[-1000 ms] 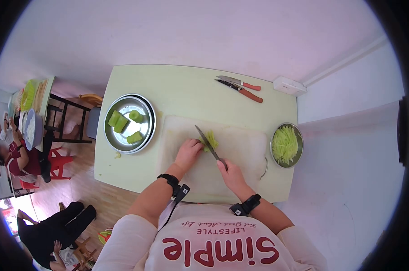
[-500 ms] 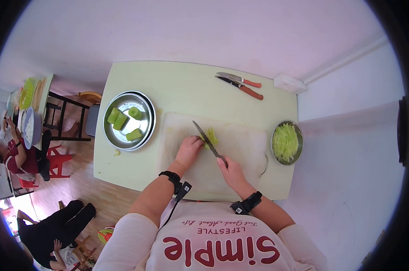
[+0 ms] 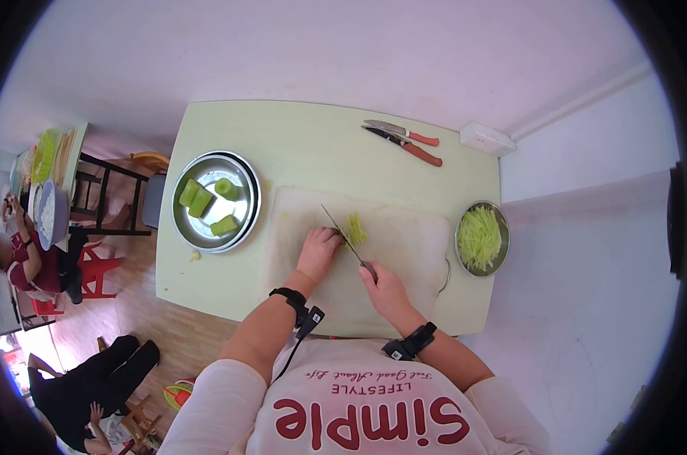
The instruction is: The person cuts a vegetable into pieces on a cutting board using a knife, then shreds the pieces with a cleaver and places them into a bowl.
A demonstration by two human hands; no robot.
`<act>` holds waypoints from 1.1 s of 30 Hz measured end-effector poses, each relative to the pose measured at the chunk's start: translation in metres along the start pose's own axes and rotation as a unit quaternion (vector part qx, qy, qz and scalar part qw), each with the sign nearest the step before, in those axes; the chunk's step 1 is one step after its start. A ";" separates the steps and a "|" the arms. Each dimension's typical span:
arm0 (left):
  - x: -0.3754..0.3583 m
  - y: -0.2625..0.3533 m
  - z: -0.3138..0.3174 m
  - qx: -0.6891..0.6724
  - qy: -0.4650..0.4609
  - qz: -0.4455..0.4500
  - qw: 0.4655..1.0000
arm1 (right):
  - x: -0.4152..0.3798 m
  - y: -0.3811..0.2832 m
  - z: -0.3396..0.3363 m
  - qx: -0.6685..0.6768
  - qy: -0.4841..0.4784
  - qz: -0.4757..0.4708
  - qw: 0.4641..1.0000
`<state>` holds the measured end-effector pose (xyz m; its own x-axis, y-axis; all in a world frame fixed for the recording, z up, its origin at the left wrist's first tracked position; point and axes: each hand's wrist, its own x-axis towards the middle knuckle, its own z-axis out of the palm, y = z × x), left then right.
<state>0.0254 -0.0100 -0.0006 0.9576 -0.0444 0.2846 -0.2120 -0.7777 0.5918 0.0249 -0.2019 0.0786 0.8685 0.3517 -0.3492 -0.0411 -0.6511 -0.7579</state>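
Note:
My right hand [image 3: 385, 285] is closed round the dark handle of a kitchen knife [image 3: 342, 233], its blade slanting up and left over the white cutting board [image 3: 408, 235]. Curled fingers of my left hand [image 3: 318, 252] press a green vegetable piece onto the board, just left of the blade. Most of that piece is hidden under the fingertips. On the blade's right side lies a small pile of pale green strips [image 3: 356, 228]. Left of the board, a round metal basin [image 3: 178, 216] holds several green vegetable chunks [image 3: 200, 203]. A metal bowl [image 3: 507, 241] of green shreds [image 3: 479, 238] sits at the right.
Two knives with reddish handles [image 3: 421, 154] lie at the table's [image 3: 298, 136] back right. Near them a white socket box [image 3: 487, 139] is fixed to the wall. Off to the left are a person in red [image 3: 46, 265], a person in black [image 3: 78, 390] and red stools [image 3: 97, 274].
The knife has shifted slightly left toward my left fingers, and its blade has turned more edge-on. The strips now lie apart from the blade. My left hand stays nearly in place.

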 end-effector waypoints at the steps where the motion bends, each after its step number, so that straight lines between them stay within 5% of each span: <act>1: -0.001 0.000 0.001 -0.001 0.000 0.000 1.000 | -0.001 0.000 0.000 0.000 0.000 -0.002 1.000; 12: 0.000 -0.002 0.003 -0.006 -0.006 -0.008 1.000 | 0.000 -0.006 0.001 -0.023 -0.026 0.036 0.999; 17: 0.000 -0.004 0.004 -0.014 -0.011 -0.004 1.000 | 0.002 0.010 0.015 0.043 0.037 -0.028 0.998; 24: 0.002 -0.002 0.001 -0.019 -0.009 0.009 1.000 | 0.006 0.013 -0.002 0.063 -0.008 0.062 0.996; 33: 0.001 -0.003 0.001 -0.002 -0.003 0.019 1.000 | 0.000 0.001 -0.002 0.004 0.004 -0.005 1.000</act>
<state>0.0273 -0.0086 -0.0026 0.9501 -0.0766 0.3024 -0.2481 -0.7731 0.5837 0.0256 -0.2038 0.0789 0.8727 0.3532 -0.3372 -0.0362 -0.6418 -0.7660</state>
